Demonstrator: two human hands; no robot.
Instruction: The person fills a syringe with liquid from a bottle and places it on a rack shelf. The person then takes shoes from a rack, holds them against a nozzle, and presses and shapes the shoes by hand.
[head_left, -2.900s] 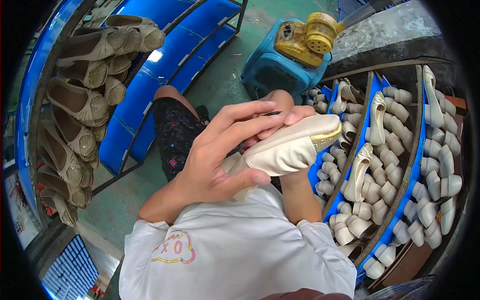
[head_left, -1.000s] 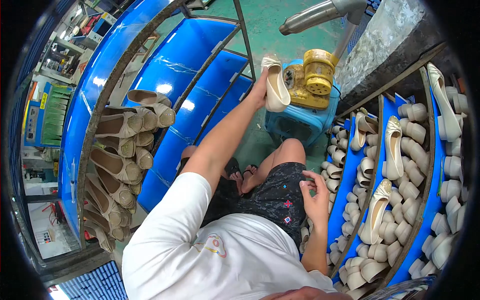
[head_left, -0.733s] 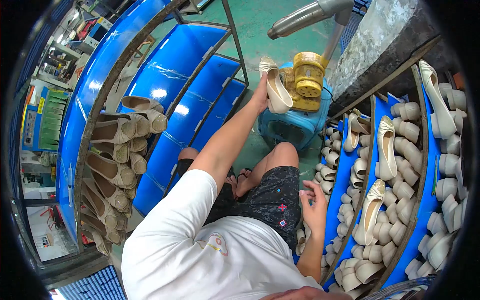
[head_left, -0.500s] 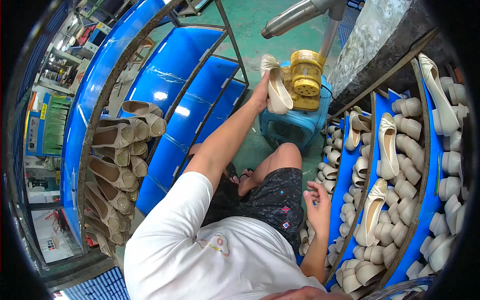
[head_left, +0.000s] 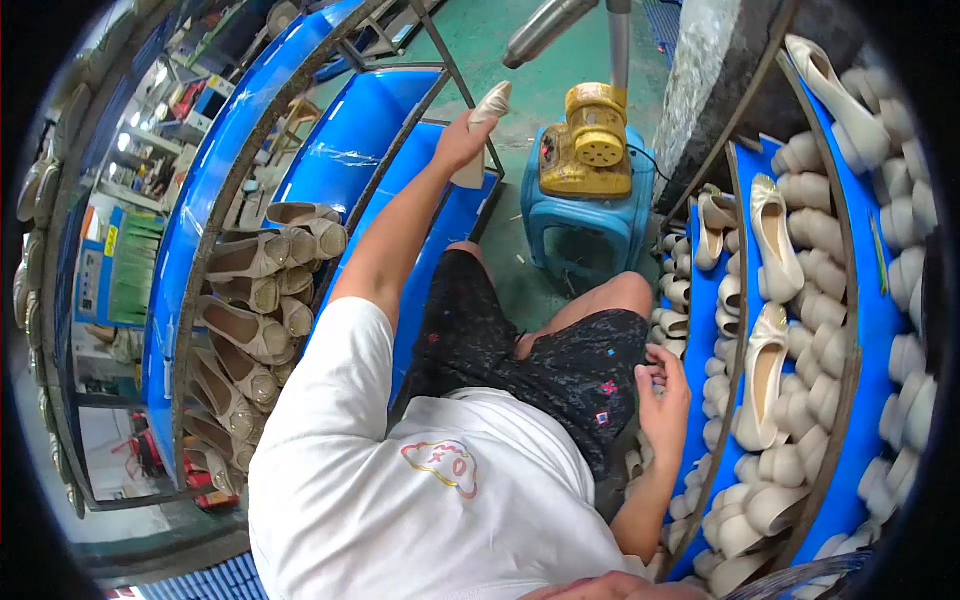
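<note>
My left hand (head_left: 462,143) is stretched out at the upper middle, closed round a cream shoe (head_left: 491,104). The shoe's gathered toe points up, and its lower part hangs beside the edge of the blue shelves. Near my right thigh, my right hand (head_left: 664,392) rests with loosely curled fingers and nothing in it. Beyond that hand, a rack at the right bears cream shoes, among them a flat with a glittery toe (head_left: 764,376) and another above it (head_left: 773,238).
Glitter-toed shoes (head_left: 248,330) fill part of a blue shelf (head_left: 348,140) at the left. A yellow machine (head_left: 588,150) sits on a blue plastic stool (head_left: 545,225) in front. A metal pipe (head_left: 545,32) hangs above. Many light shoe forms (head_left: 812,350) line the right rack.
My left hand has carried the shoe away from the yellow machine, leftward and up, and turned it. The view has swung, moving the stool and right rack within the picture. My right hand remains near the thigh.
</note>
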